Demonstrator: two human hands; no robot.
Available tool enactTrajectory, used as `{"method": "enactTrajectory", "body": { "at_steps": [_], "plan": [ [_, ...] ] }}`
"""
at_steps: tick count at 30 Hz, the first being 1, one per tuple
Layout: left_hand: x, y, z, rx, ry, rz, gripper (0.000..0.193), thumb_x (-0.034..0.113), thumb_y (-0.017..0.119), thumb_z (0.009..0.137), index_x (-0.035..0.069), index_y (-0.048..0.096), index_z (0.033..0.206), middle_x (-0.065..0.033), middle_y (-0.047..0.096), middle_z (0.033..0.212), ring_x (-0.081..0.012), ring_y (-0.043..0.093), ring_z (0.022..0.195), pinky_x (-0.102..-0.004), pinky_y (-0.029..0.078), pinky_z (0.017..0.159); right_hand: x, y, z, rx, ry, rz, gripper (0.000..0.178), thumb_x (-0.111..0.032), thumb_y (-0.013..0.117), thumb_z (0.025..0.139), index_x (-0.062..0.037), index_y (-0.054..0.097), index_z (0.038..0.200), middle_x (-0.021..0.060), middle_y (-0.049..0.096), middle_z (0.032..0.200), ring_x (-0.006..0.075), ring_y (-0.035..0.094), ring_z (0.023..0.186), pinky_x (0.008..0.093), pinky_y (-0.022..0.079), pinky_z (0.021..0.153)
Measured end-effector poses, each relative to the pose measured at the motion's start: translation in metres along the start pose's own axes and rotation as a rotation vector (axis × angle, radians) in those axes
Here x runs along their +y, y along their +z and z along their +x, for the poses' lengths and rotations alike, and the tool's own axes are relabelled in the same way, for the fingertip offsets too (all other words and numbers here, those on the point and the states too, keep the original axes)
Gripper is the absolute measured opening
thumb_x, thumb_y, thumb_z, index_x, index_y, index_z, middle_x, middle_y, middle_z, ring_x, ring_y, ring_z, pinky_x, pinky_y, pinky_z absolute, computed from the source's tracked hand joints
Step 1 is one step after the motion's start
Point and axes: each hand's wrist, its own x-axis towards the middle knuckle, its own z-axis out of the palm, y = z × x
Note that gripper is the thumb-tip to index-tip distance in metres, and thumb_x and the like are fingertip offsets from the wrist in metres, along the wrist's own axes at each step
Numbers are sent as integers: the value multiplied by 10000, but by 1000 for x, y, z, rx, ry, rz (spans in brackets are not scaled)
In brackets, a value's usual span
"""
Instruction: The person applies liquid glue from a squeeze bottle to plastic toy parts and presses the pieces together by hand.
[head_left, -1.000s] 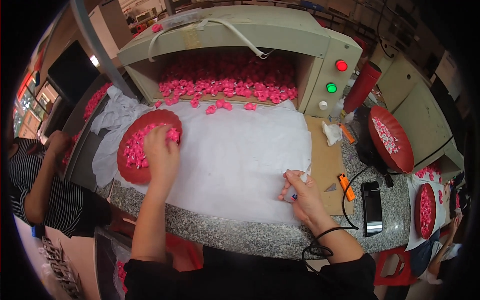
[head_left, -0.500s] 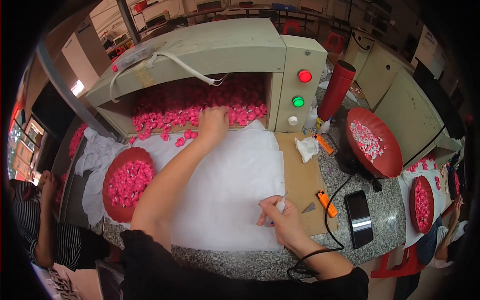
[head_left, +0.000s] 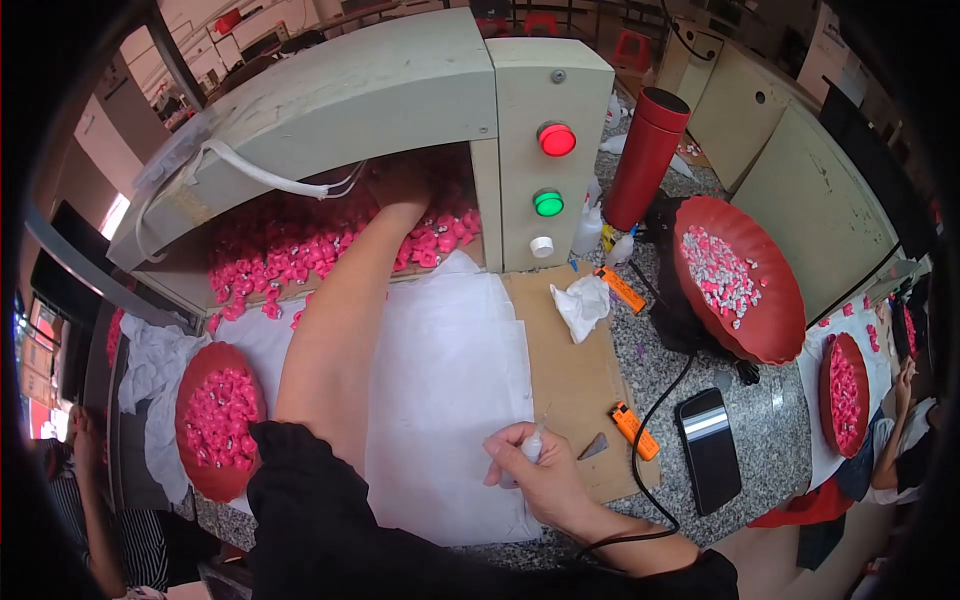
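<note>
My left hand [head_left: 400, 187] reaches deep into the opening of a beige box-shaped machine [head_left: 330, 100], over a heap of small bright pink pieces [head_left: 275, 262]. Shadow hides its fingers, so I cannot see whether they hold a piece. Low over the white paper sheet [head_left: 440, 350], my right hand [head_left: 540, 480] is closed around a small clear dropper bottle [head_left: 531, 446] with a thin needle tip pointing up. To the left of my left forearm stands a red scalloped bowl [head_left: 190, 445] full of similar pink pieces [head_left: 222, 415].
Right of the sheet lie brown cardboard [head_left: 560, 380], crumpled tissue [head_left: 580, 306], orange lighters [head_left: 622, 289] [head_left: 635, 431] and a black phone [head_left: 709, 450]. A red bowl [head_left: 780, 290] of pink-and-white bits and a red flask [head_left: 646, 160] stand behind. A black cable [head_left: 668, 400] crosses the granite. Other people sit at both sides.
My left hand has gone from the front of the pink heap deeper into the machine. My right hand keeps its hold on the dropper bottle. The whole view has shifted nearer the machine.
</note>
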Motion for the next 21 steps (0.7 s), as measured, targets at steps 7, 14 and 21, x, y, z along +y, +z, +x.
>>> {"method": "enactTrajectory", "body": {
  "at_steps": [7,14,21],
  "plan": [
    [-35,-43,-31,23,121,-738,235,240,459,834,39,559,906,-85,570,746,-184,540,673,-291,420,596,-6,7,-4,20,11,-27,107,-159,566,801,-56,539,801,4,540,583,62,494,527,188,328,491],
    [-23,-135,-212,-835,84,-1475,204,200,463,865,55,563,967,26,567,781,-34,469,694,-182,377,604,-10,1,2,123,6,1,202,-265,518,832,-66,544,860,6,528,674,83,487,603,226,388,528],
    [-33,-164,-278,-726,122,-1499,178,77,446,857,4,540,989,-33,530,928,-123,506,851,-248,413,772,1,-4,2,-203,-24,-69,330,-331,576,790,-45,537,952,7,512,780,86,514,560,225,419,533]
  ]
}}
